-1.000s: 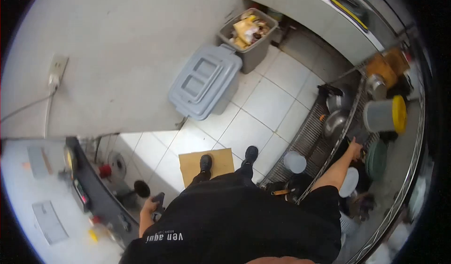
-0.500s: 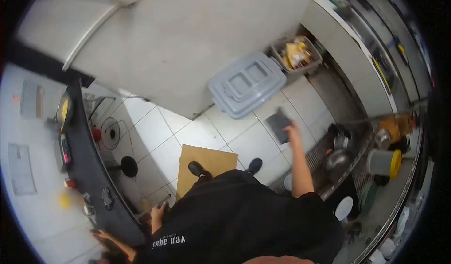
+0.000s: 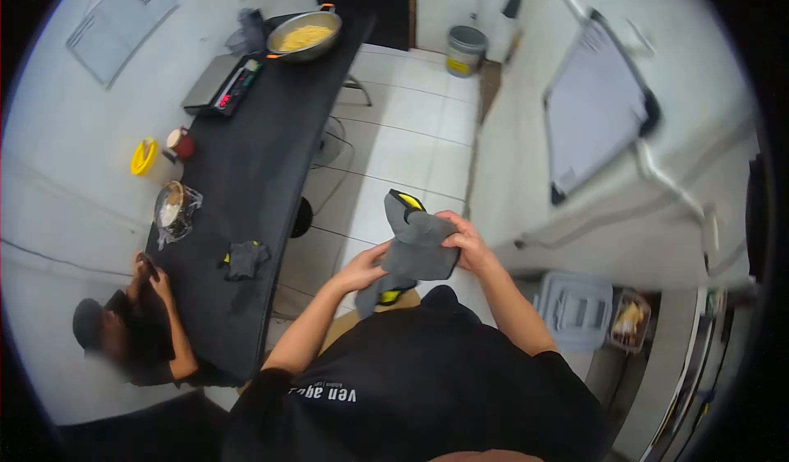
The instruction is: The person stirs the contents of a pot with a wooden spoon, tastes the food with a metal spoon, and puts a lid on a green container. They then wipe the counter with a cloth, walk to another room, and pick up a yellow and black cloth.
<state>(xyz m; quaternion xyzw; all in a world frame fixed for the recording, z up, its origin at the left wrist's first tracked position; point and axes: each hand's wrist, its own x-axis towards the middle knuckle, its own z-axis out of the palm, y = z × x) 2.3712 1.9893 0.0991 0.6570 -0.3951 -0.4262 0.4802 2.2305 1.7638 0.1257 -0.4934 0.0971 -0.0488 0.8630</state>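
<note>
A grey cloth with yellow-and-black patches (image 3: 421, 247) is held between both hands in front of my body. My left hand (image 3: 362, 268) grips its lower left side, with a folded part of grey and yellow cloth hanging below. At the right edge, my right hand (image 3: 468, 242) pinches the cloth between thumb and fingers. On the black table to the left lies a second grey cloth with yellow bits (image 3: 245, 261).
The black table (image 3: 255, 150) holds a pan of yellow food (image 3: 304, 37), a scale (image 3: 222, 85), a yellow-lidded tub (image 3: 154, 162) and a wrapped bowl (image 3: 175, 209). Another person (image 3: 136, 330) sits at its near end. A grey lidded bin (image 3: 575, 310) stands right.
The view has swung left toward the table. My hands, earlier far apart, have come together on the grey cloth, which my right hand held out over the floor.
</note>
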